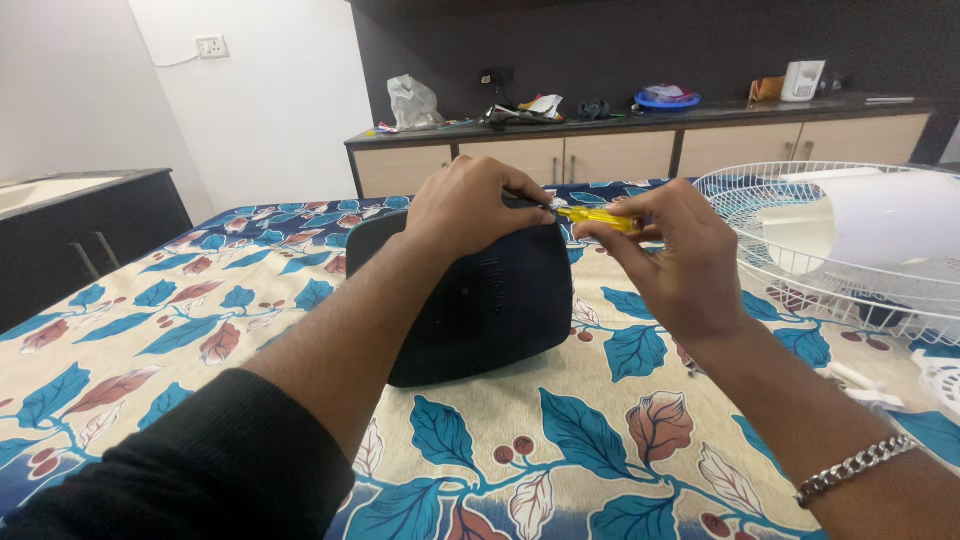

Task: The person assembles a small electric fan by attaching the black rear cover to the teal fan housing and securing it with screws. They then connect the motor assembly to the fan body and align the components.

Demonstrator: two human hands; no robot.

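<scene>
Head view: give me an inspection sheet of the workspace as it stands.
Surface: bed sheet with blue and brown leaf print, lying flat.
Job's things: black plastic housing stands on the sheet; yellow-handled screwdriver points at its top edge.
Clutter: white fan guard with a white blade inside it, at the right; small white parts beside it.
Hands: left hand grips the housing top; right hand holds the screwdriver.
Cables: a white cord runs to the wall socket.
Surroundings: cabinet counter carrying a plastic bag and oddments; dark cabinet at the left.
</scene>
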